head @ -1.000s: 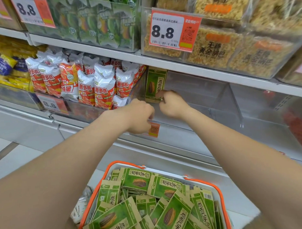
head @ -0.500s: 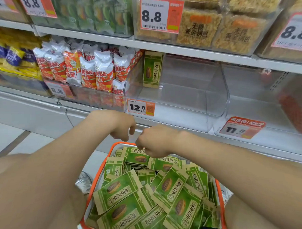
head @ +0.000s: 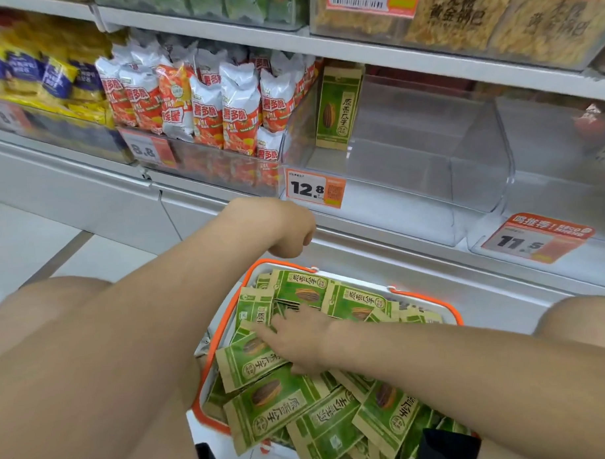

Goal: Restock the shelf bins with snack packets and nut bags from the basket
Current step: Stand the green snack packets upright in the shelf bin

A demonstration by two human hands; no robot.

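A white basket with an orange rim (head: pixel 423 298) sits low in front of me, heaped with several green nut bags (head: pixel 276 405). My right hand (head: pixel 303 339) lies flat on the heap, fingers spread over the bags at the basket's left side. My left hand (head: pixel 287 226) hovers above the basket's far left corner, curled into a loose fist with nothing visible in it. One green nut bag (head: pixel 338 108) stands upright at the left end of a clear shelf bin (head: pixel 464 175) tagged 12.8.
Red and white snack packets (head: pixel 204 105) fill the bin to the left, yellow and blue packs (head: pixel 35 74) further left. A second clear bin (head: pixel 562 158) tagged 11.5 lies to the right. Upper shelf bins hold golden snacks (head: pixel 486 20). My knees flank the basket.
Both hands have come down from the shelf bin, leaving one green bag standing there. My right hand has opened and dropped onto the bags in the basket.
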